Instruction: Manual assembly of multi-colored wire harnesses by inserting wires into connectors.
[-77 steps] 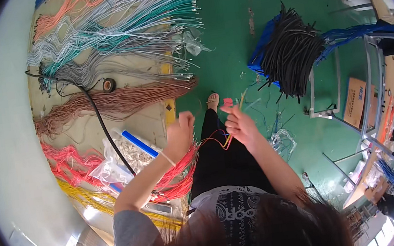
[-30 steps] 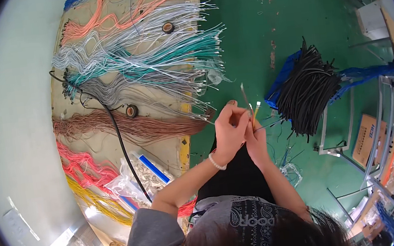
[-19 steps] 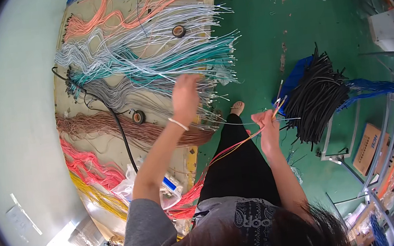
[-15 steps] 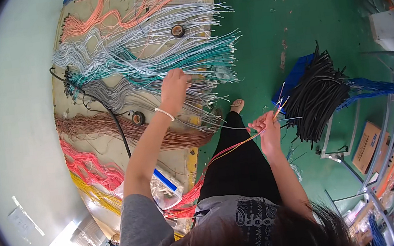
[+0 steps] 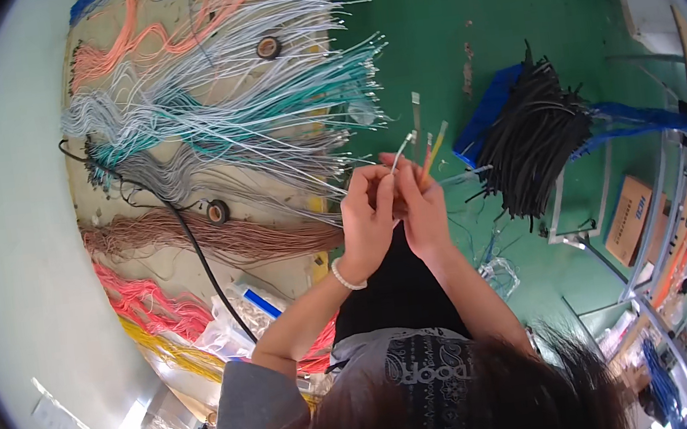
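Note:
My two hands are together in front of my lap. My left hand (image 5: 369,213) pinches a white wire (image 5: 402,149) near its end, the tip pointing up and to the right. Right beside it, my right hand (image 5: 423,214) is closed around a small bunch of wires in several colours, with a yellow wire (image 5: 439,143) and a red one sticking out above the fingers. To the left, teal wires (image 5: 344,74) and grey wires (image 5: 286,157) lie spread on the table, their ends hanging over its edge. The fingers partly hide the held wires.
Brown wires (image 5: 219,237), pink-red wires (image 5: 159,307) and orange wires (image 5: 110,59) also lie on the table. Two tape rolls (image 5: 268,48) rest among them. At right, black tubes (image 5: 534,142) are heaped by a blue bin (image 5: 478,131); a cardboard box (image 5: 632,220) stands beyond.
My left hand has come from above the teal and grey wires to meet my right hand, now with a white wire in its fingers. My right hand has moved slightly left. The view has shifted.

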A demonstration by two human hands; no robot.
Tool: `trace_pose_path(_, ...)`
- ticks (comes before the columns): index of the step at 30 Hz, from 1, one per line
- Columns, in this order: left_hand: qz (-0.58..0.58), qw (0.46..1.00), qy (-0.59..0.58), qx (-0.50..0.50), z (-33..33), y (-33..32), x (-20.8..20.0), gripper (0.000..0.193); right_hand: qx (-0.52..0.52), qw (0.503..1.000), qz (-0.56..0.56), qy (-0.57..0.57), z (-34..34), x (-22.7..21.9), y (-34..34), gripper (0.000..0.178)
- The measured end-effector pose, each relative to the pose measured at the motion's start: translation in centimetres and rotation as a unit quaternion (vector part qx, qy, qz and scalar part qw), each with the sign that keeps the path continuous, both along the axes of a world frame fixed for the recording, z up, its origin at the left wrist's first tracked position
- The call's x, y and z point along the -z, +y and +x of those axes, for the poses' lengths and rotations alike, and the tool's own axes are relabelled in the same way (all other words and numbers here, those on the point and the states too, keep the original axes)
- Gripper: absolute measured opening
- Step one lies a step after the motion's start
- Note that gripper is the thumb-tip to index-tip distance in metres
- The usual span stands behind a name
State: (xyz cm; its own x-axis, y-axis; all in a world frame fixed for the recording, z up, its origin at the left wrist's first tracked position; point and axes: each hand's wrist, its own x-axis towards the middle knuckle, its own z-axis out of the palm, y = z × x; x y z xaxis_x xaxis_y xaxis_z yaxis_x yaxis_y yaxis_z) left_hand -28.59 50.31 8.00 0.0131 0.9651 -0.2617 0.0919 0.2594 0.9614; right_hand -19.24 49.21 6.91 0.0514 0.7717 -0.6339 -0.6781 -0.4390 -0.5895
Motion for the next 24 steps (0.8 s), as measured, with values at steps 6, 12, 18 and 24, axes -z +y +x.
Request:
trace_pose_path(6, -0.136, 0.98, -0.135, -0.043, -0.4, 0.6, 0.2, 0.01, -0.057, 0.998, -0.009, 0.034, 1.0, 0.4, 1.0, 0.033)
trace_pose_path(12, -0.146, 0.984, -0.077, 0.071, -2.2, 0.2, 1.2, 0.011, -0.033, 0.998, -0.036, -0.032, 0.9, 2.5, 0.8, 0.024)
trace_pose_path(18, 0.229, 0.897, 0.359, 0.119, -10.7, 1.2, 3.8, 0.023, 0.161, 0.979, -0.063, 0.104, 4.2, 3.4, -0.2, 0.024)
trace_pose_path(24, 0.27, 0.819, 0.486, 0.142, -15.8, 4.8, 8.5, 0.017, 0.112, 0.982, 0.042, 0.145, 3.1, 3.9, 0.2, 0.024)
